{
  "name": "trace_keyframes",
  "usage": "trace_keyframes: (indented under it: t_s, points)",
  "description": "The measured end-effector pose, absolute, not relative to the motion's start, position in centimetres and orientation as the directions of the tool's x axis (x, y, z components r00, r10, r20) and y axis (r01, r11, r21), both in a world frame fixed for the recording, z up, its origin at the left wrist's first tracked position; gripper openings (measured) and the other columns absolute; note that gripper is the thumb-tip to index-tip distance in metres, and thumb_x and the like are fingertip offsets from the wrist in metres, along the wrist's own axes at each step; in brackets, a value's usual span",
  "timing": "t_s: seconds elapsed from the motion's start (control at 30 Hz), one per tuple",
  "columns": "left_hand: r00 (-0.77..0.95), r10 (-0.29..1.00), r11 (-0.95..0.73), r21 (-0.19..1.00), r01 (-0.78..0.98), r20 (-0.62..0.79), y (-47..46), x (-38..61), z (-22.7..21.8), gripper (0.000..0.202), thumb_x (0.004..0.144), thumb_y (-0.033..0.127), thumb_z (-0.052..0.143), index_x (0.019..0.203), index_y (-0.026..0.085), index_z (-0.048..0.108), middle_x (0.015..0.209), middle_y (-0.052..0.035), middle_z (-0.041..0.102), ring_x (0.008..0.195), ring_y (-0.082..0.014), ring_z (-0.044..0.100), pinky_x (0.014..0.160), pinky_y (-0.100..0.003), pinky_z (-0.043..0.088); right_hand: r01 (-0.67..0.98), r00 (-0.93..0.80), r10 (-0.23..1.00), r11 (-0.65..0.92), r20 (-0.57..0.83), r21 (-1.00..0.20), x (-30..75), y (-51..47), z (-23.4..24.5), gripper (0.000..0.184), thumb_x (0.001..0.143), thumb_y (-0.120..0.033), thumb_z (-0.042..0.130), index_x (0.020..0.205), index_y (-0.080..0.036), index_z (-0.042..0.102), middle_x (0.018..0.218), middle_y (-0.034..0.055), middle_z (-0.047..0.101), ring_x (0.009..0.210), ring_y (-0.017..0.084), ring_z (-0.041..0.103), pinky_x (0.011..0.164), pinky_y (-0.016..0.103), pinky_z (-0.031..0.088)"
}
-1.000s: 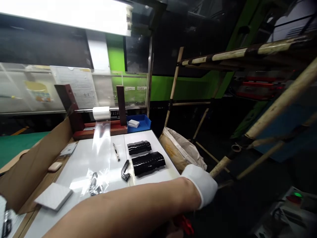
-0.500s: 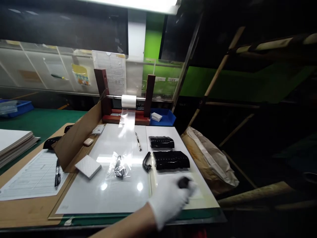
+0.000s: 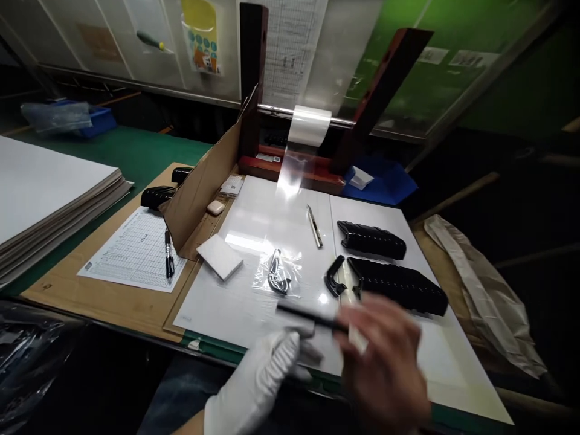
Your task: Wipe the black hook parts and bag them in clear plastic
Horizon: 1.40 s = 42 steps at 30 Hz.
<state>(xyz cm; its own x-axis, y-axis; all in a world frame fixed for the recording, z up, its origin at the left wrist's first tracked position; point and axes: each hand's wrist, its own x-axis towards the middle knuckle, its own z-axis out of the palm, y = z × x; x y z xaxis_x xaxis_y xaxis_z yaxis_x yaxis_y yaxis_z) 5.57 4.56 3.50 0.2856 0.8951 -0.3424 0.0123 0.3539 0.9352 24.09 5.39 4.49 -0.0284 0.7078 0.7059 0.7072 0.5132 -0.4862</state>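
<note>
Over the near edge of the white work board [image 3: 254,314], the 2 hands come together around a thin black strip [image 3: 312,318], which sits in the air between them, off the board. A pale strip [image 3: 356,334] shows at its right end. The bare right hand [image 3: 380,362] is blurred, but its fingers [image 3: 367,314] look closed on the black strip, which would keep it raised and level. The white-gloved left hand [image 3: 256,380] sits lower, near the strip's left part. Its fingers [image 3: 294,338] are bunched, and I cannot tell whether they grip anything.

Just beyond the hands, a clear plastic bag [image 3: 276,272] lies flat with a dark part inside it, beside a black hook-shaped part [image 3: 335,277]. 2 black ribbed parts [image 3: 399,285] [image 3: 371,240] lie side by side to the right, probably kept apart from the bag for easy picking. A utility knife [image 3: 314,225] rests above the bag, under the clear film [image 3: 294,175] that hangs from a roll [image 3: 310,125] on a metal bar [image 3: 299,115]. That placing seems to put blade and film within easy reach.

A cardboard flap [image 3: 203,187] stands upright left of the board, seemingly screening a paper form [image 3: 133,254] and its pen [image 3: 168,254] from the work. A white pad [image 3: 220,257] lies on the board near the flap.
</note>
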Motion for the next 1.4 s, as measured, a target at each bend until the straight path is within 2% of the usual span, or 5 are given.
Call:
trace_keyframes:
  t_s: [0.1, 0.23, 0.47, 0.97, 1.4]
  points:
    - [0.272, 0.957, 0.002, 0.945, 0.326, -0.096, 7.2, 2.6, 2.5, 0.054, 0.095, 0.042, 0.059, 0.145, 0.023, 0.054, 0.146, -0.0113, 0.058, 0.137, -0.0308, 0.051, 0.118, -0.048, 0.039, 0.629, -0.110, 0.917, 0.363, 0.383, -0.688, 24.1, 16.1, 8.7, 0.020, 0.098, -0.038, 0.061, 0.104, -0.024, 0.074, 0.104, 0.0036, 0.074, 0.101, 0.023, 0.067, 0.091, 0.042, 0.052]
    - [0.398, 0.915, -0.371, 0.538, 0.757, 0.071, 9.8, 0.3, 0.8, 0.061, 0.096, 0.026, 0.052, 0.155, 0.018, 0.037, 0.158, -0.0115, 0.043, 0.152, -0.0342, 0.026, 0.122, -0.056, 0.030, 0.662, -0.356, 0.934, 0.230, -0.029, -0.714, 22.6, 25.5, 7.6, 0.025, 0.090, -0.042, 0.069, 0.093, -0.019, 0.079, 0.099, 0.0044, 0.076, 0.094, 0.023, 0.069, 0.084, 0.038, 0.052]
    - [0.336, 0.930, -0.362, 0.507, 0.782, 0.146, 10.5, 0.3, 0.9, 0.038, 0.098, 0.023, 0.050, 0.136, 0.019, 0.054, 0.136, -0.0101, 0.063, 0.138, -0.0286, 0.048, 0.115, -0.047, 0.043, 0.617, -0.417, 0.881, 0.093, -0.224, -0.781, 21.6, 29.1, 3.2, 0.027, 0.092, -0.040, 0.067, 0.096, -0.017, 0.080, 0.097, 0.0053, 0.077, 0.089, 0.018, 0.071, 0.083, 0.031, 0.054]
    - [0.496, 0.862, -0.500, 0.341, 0.796, 0.106, 19.3, 3.9, 3.9, 0.035, 0.101, 0.028, 0.050, 0.135, 0.020, 0.052, 0.139, -0.0119, 0.059, 0.132, -0.0323, 0.052, 0.103, -0.049, 0.050, 0.825, 0.099, 0.991, -0.030, 0.093, -0.564, 23.8, 28.4, 2.3, 0.027, 0.101, -0.036, 0.056, 0.118, -0.019, 0.067, 0.117, 0.0061, 0.069, 0.108, 0.021, 0.065, 0.101, 0.046, 0.049]
    - [0.581, 0.809, -0.581, 0.257, 0.772, 0.087, 23.0, 4.8, 4.0, 0.047, 0.085, 0.038, 0.074, 0.125, 0.017, 0.061, 0.132, -0.0155, 0.065, 0.136, -0.0389, 0.050, 0.109, -0.052, 0.045, 0.889, 0.128, 0.992, -0.124, -0.021, -0.441, 25.7, 31.7, 2.6, 0.027, 0.099, -0.038, 0.060, 0.115, -0.015, 0.063, 0.107, 0.0059, 0.067, 0.089, 0.017, 0.068, 0.079, 0.036, 0.059]
